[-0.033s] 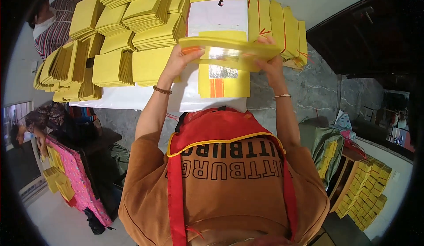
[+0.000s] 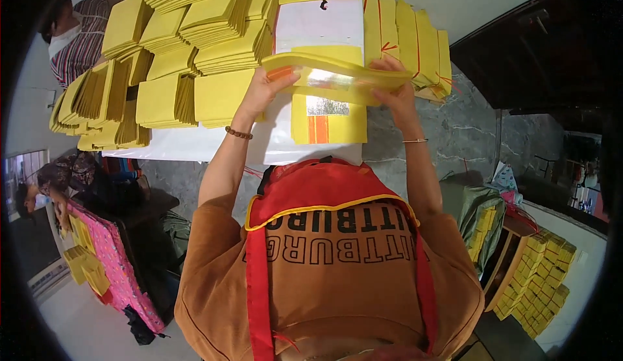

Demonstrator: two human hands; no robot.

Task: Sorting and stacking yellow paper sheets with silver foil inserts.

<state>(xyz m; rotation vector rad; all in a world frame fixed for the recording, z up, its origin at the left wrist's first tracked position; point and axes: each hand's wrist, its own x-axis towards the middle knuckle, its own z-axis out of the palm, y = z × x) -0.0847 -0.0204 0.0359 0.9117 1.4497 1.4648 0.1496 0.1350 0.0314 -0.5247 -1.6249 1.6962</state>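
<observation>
A bent stack of yellow joss paper, with a silver patch and an orange patch, is held up by both ends above the table. My left hand closes on its left end, thumb over the orange patch. At the other end my right hand grips it, some fingers behind the paper. Below lie more yellow joss sheets with a silver square and orange stripe, on a white surface. Folded yellow paper stacks crowd the table to the left. Bundles tied with red string sit to the right.
A person in a striped top is at the table's far left. Another person works at a pink-covered table. Right of me, many yellow bundles are piled beside a green sack. A dark door stands beyond.
The held joss paper stack bends a little more, its middle dipping and its ends slightly raised. Both hands stay in nearly the same place.
</observation>
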